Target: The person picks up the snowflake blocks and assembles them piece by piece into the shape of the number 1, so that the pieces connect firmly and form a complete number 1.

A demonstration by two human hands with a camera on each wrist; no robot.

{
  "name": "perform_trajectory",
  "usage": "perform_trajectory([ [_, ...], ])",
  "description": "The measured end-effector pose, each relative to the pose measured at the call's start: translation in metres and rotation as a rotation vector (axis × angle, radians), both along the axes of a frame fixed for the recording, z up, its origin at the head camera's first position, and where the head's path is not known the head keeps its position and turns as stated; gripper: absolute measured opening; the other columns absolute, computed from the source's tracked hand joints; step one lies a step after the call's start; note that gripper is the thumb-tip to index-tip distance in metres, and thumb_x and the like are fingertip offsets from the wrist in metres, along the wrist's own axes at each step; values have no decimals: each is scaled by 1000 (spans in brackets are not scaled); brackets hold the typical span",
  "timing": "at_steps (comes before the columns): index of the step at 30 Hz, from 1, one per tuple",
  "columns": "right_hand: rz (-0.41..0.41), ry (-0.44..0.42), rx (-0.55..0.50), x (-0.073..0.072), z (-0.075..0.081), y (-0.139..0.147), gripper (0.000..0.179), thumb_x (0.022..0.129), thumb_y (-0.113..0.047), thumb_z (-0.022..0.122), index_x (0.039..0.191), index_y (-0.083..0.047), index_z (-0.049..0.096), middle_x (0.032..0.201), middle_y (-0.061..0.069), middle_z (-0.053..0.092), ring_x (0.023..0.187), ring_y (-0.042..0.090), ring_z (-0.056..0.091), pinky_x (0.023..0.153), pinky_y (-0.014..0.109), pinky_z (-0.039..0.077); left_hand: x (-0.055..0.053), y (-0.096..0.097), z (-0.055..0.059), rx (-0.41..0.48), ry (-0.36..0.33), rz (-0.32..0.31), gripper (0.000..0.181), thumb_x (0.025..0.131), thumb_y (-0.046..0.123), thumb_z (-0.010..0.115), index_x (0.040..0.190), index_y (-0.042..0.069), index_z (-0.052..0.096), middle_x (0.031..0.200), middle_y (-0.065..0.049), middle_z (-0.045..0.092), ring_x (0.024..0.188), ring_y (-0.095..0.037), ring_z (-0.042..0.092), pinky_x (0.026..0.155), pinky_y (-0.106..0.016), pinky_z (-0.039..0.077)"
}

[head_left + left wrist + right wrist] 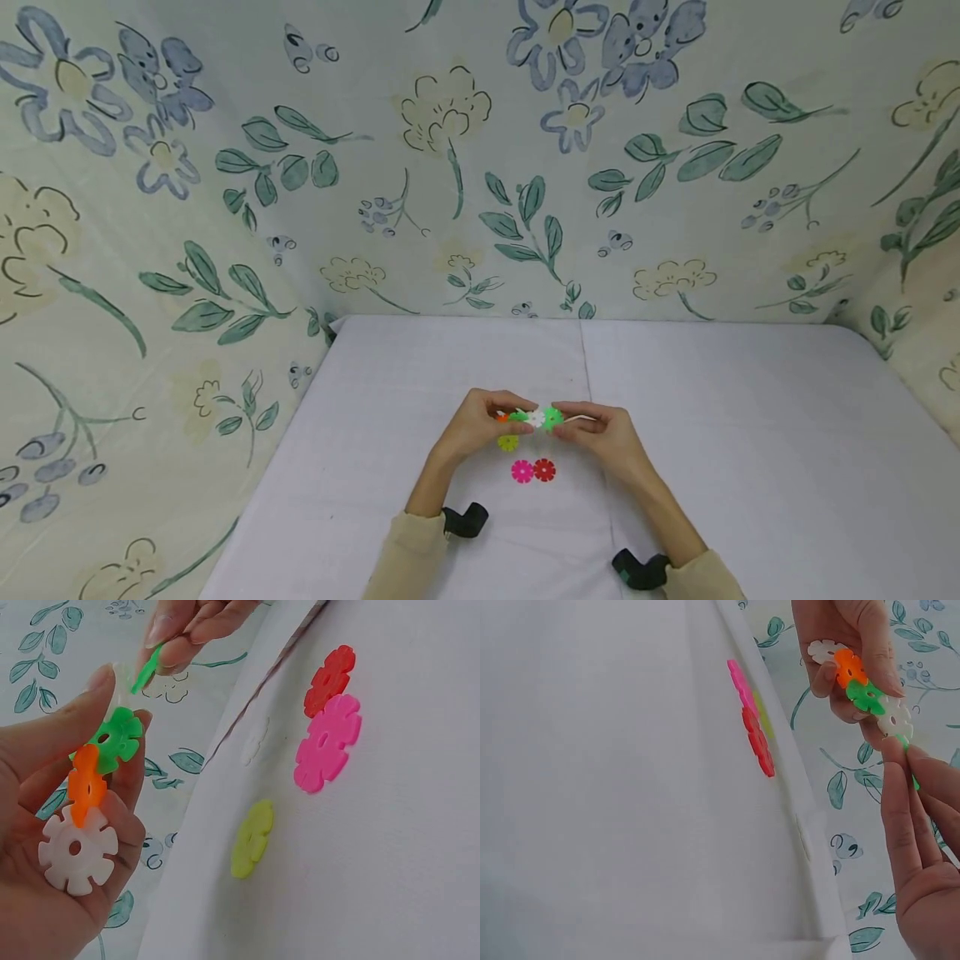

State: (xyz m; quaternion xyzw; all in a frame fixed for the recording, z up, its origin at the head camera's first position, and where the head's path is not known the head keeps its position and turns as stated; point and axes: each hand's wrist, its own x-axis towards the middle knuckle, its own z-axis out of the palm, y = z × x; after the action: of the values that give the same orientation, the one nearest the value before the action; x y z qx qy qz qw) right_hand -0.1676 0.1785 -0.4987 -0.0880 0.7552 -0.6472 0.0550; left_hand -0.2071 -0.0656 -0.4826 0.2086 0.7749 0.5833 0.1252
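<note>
My left hand (474,427) holds a short chain of flower-shaped plastic discs with slotted rims, pinched between thumb and fingers. The chain runs from a white disc (94,871) by the palm through an orange disc (86,780) and a green disc (122,733) to a second white disc (896,720). Between thumb and fingertips, my right hand (613,435) pinches another green disc (553,417), its edge against that end white disc. In the right wrist view this green disc is seen nearly edge-on, partly covered by the fingers.
On the white-covered table (360,467), a yellow disc (508,443) lies just below the left hand. Closer to me, a pink disc (522,472) and a red disc (545,470) sit side by side. A pale disc (256,742) also lies on the cloth. Floral fabric (450,250) rises behind the table.
</note>
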Motion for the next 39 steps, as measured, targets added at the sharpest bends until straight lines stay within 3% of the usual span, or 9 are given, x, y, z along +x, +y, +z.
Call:
perform_trajectory([
  [9, -61, 75, -69, 0, 2, 0, 40, 93, -10, 77, 130, 4, 68, 104, 8, 77, 93, 9, 78, 86, 20, 60, 0, -4, 3, -7, 25, 19, 32, 90, 23, 83, 119, 11, 79, 118, 0, 78, 100, -15, 64, 75, -23, 55],
  [17, -55, 125, -89, 1, 5, -2, 38, 92, -5, 76, 129, 6, 68, 108, 21, 74, 92, 9, 78, 85, 22, 61, -2, -3, 2, 16, 49, -30, 23, 91, 21, 81, 114, 16, 81, 115, -3, 79, 102, -22, 66, 77, -26, 54],
  [23, -23, 195, -104, 2, 5, -2, 36, 93, 1, 73, 127, 10, 67, 108, 32, 70, 91, 10, 78, 83, 26, 62, 0, -3, 3, 20, 33, -43, 20, 93, 22, 79, 111, 15, 81, 109, -6, 79, 91, -26, 67, 74, -25, 51],
  [30, -33, 208, -87, 5, 7, -4, 36, 92, 0, 75, 127, 9, 68, 104, 26, 74, 90, 9, 78, 82, 25, 62, 0, -4, 3, 78, -12, -53, 21, 94, 20, 77, 113, 11, 80, 111, -16, 79, 91, -46, 70, 63, -26, 51],
  [39, -33, 195, -84, 6, 9, -7, 36, 92, -1, 75, 126, 7, 69, 103, 25, 75, 89, 9, 79, 81, 26, 62, 0, -6, 5, 147, -42, -52, 19, 94, 19, 78, 112, 14, 81, 112, -9, 80, 101, -43, 74, 73, -30, 57],
])
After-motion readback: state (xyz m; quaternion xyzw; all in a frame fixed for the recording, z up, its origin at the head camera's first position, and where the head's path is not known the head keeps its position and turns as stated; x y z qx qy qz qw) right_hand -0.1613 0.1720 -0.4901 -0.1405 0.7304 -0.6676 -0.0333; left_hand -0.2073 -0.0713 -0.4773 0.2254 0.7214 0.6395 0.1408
